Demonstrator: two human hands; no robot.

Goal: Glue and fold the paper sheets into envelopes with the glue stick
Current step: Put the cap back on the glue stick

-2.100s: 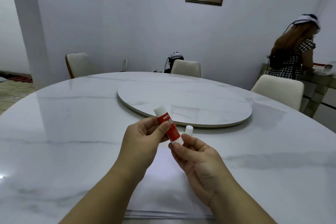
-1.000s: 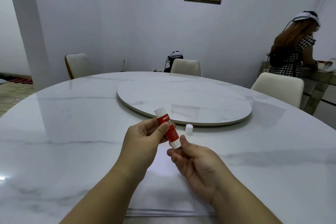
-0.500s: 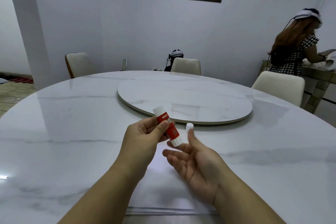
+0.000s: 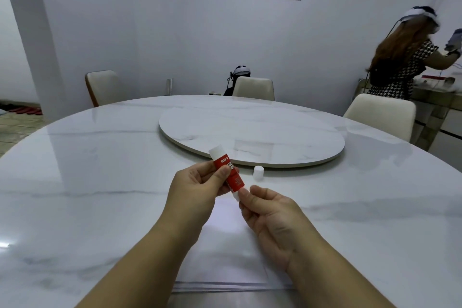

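My left hand (image 4: 197, 187) grips a red and white glue stick (image 4: 226, 171) by its middle, tilted with one white end up and to the left. My right hand (image 4: 270, 212) pinches the stick's lower white end between thumb and forefinger. The stick's white cap (image 4: 258, 172) stands upright on the table just beyond my hands, near the turntable's edge. A stack of white paper sheets (image 4: 225, 257) lies flat on the table under my forearms, at the near edge.
The round marble table (image 4: 87, 195) carries a raised marble turntable (image 4: 252, 135) at its centre. Several cream chairs (image 4: 253, 89) stand around it. A person (image 4: 402, 62) with a headset stands at a counter at the far right.
My right hand had opened with its fingers spread off the glue stick; now it has closed again on the stick's lower end. The cap stays on the table. My left hand holds still.
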